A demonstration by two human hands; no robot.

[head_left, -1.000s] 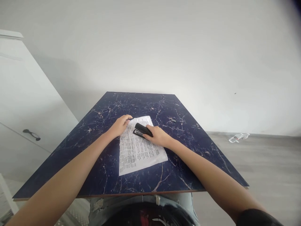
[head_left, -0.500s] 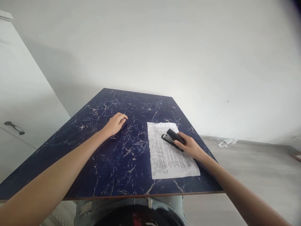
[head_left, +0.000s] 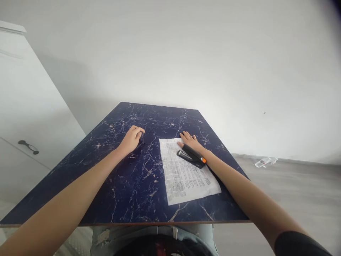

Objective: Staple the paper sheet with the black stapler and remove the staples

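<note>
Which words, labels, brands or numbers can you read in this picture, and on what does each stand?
Printed sheet touched by the right hand: lines of dense print, too small and blurred to read.
Black stapler on the sheet: no marking readable.
Bottle on the floor: label too small to read.
Nothing can be quoted.

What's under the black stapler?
The printed paper lies under the stapler, and the dark blue table is beneath that. The print right below the stapler is covered.
</note>
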